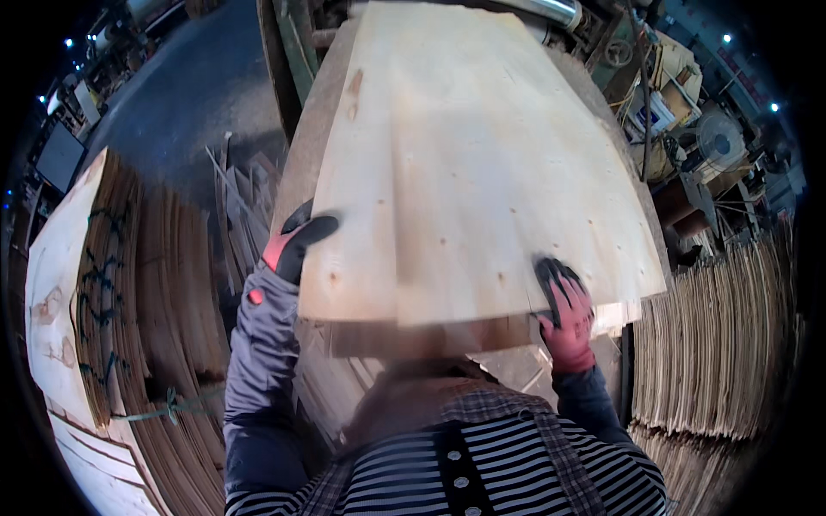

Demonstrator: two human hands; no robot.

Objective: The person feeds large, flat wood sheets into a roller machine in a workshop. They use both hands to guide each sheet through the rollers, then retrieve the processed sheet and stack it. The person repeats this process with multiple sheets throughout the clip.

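We face the veneer sheet (469, 172) lengthwise, left hand (297, 242) gripping its left edge, right hand (566, 303) on its near edge, hold unclear.

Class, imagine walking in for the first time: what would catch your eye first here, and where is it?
The broad, pale wood sheeting filling the middle, dotted with knots. Next come the two gloved hands, the left hand at its left edge and the right hand at its near edge. Dense stacks of sheets flank them, left and right.
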